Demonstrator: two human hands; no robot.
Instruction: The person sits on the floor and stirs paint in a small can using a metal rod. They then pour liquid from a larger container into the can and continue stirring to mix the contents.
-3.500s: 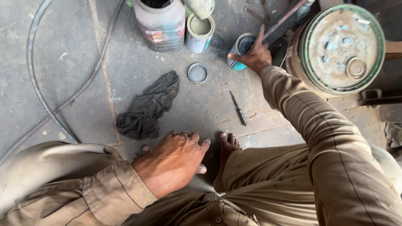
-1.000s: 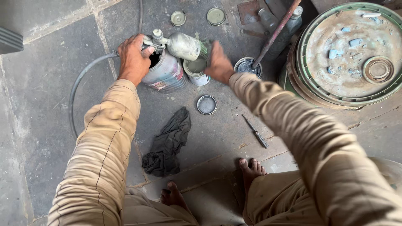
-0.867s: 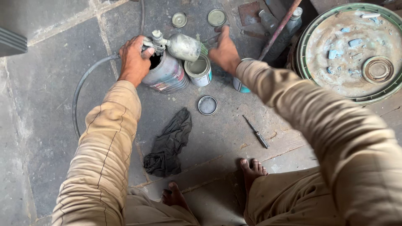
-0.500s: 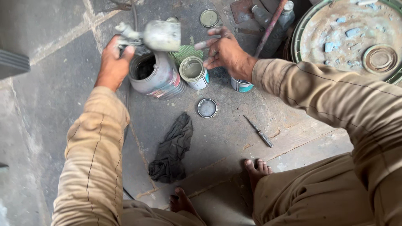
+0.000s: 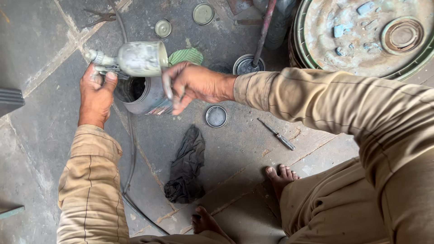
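Above the open can, near the floor's far-left corner: spray gun gripped at its handle by left hand, cup lying level, long axis left to right, mouth facing right; right hand just beside that mouth, fingers curled round a small thin tool

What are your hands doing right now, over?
Left hand gripping spray gun over open paint can. Right hand at the gun's cup mouth, holding a thin stick. Black rag on floor, clear of both.
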